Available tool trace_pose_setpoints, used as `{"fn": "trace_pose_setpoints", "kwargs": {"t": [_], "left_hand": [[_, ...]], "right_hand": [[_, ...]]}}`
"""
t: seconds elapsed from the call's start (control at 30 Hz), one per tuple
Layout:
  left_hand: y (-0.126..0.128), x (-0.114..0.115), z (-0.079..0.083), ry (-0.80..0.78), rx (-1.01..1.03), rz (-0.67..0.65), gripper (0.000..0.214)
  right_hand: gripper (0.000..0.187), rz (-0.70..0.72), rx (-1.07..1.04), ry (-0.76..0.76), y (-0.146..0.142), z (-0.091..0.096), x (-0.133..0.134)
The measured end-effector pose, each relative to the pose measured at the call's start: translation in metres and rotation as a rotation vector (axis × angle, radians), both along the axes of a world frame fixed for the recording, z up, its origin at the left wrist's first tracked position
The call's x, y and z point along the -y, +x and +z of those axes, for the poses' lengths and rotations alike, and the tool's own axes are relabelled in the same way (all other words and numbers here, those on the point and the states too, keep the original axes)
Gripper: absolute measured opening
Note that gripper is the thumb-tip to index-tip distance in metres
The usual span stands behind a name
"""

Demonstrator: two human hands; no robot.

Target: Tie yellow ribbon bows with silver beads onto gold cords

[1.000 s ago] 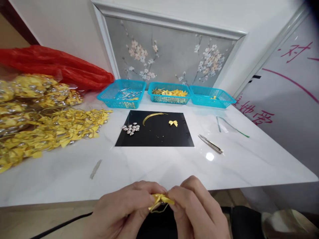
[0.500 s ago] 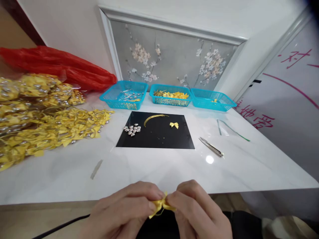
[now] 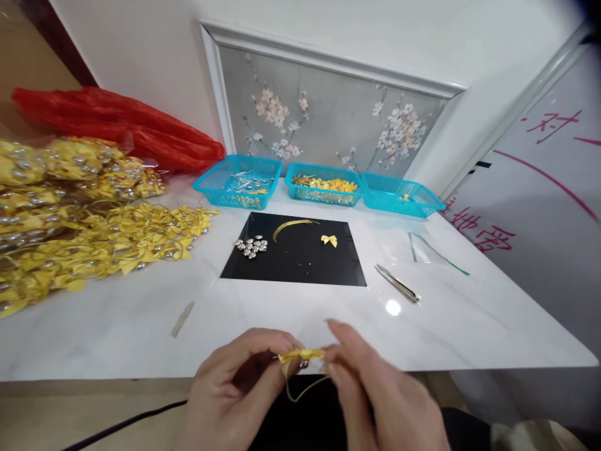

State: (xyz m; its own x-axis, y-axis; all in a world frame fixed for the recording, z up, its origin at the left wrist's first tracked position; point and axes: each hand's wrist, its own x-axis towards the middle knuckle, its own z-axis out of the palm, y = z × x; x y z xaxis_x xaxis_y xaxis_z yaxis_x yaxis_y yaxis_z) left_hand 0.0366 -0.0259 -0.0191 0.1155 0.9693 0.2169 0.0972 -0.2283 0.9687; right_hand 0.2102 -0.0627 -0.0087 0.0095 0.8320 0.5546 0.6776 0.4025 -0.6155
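Observation:
Just past the table's front edge, my left hand (image 3: pixel 246 382) pinches one end of a yellow ribbon bow (image 3: pixel 303 354) between thumb and fingers. A silver bead (image 3: pixel 304 363) shows under the bow's middle. From the bow a thin yellow cord (image 3: pixel 300 398) loops down and reaches my right thumb. My right hand (image 3: pixel 375 388) is closed at the bow's right end, with one finger raised; its exact grip is partly hidden. Beyond the hands, a black mat (image 3: pixel 282 266) carries several silver beads (image 3: pixel 252 246), a bundle of yellow cords (image 3: pixel 293 224) and another yellow bow (image 3: pixel 329 240).
Thread snips (image 3: pixel 397 284) lie right of the mat. Along the back stand blue baskets: left (image 3: pixel 211 188), middle (image 3: pixel 323 170) and right (image 3: pixel 422 207). Bow-and-bead strings (image 3: pixel 117 244) and a red plastic bag (image 3: pixel 117 125) fill the left side. A tape strip (image 3: pixel 183 319) lies in front.
My hands have turned the bow flatter and raised it slightly, bringing the bead and the cord loop into sight. My right index finger has lifted off the bow.

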Motion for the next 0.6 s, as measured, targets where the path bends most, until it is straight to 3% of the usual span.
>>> {"fn": "trace_pose_setpoints", "kwargs": {"t": [0.13, 0.27, 0.33, 0.47, 0.6], "left_hand": [[0.000, -0.001, 0.001, -0.231, 0.114, -0.071, 0.006], [0.002, 0.002, 0.004, -0.369, 0.249, -0.155, 0.011], [0.003, 0.003, 0.005, -0.389, 0.260, -0.160, 0.011], [0.002, 0.002, 0.006, -0.431, 0.273, -0.222, 0.013], [0.000, 0.001, 0.005, -0.500, 0.353, -0.238, 0.012]], "right_hand": [[0.019, 0.252, -0.207, -0.252, 0.027, 0.008, -0.026], [0.027, 0.524, -0.589, -0.763, 0.027, 0.003, -0.050], [0.031, 0.683, -0.797, -0.937, 0.020, -0.006, -0.055], [0.039, 0.821, -1.092, -1.096, 0.007, -0.020, -0.057], [0.041, 0.823, -1.106, -1.162, 0.007, -0.020, -0.058]]}}
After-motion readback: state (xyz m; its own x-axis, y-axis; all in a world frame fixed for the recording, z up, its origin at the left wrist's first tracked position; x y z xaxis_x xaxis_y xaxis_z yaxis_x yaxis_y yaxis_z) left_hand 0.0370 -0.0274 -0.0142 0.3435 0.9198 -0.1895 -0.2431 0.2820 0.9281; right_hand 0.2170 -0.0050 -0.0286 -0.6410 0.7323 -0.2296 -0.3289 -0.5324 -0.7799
